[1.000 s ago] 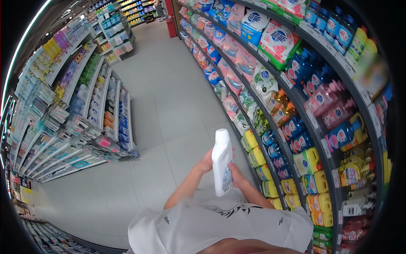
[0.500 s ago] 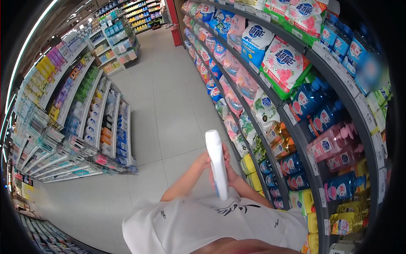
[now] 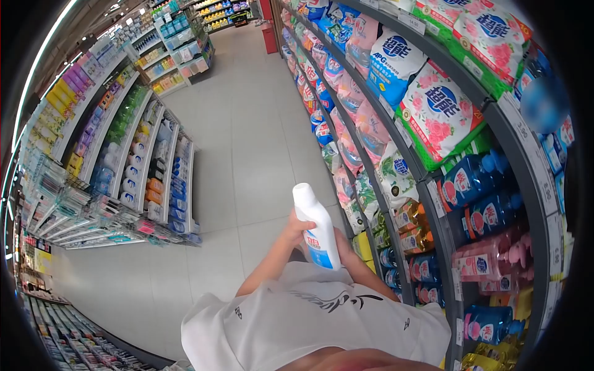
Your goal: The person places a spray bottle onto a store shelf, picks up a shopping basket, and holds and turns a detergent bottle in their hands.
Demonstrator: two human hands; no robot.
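Observation:
A white plastic bottle with a white cap, red lettering and a blue lower label is held upright, slightly tilted, in front of my chest. My left hand grips its left side, the thumb lying across the front near the neck. On the other side, my right hand is closed against the bottle's right edge, its fingers mostly hidden behind it. The label side faces up toward me.
Close on my right, a tall shelf carries detergent bags and blue liquid bottles. A lower white shelf unit with bottles stands to the left. Grey floor tiles run between them toward a red box.
The bottle has turned from its narrow side to its broad, labelled face. My left thumb now shows across its front. The view has shifted slightly, bringing the right shelf nearer.

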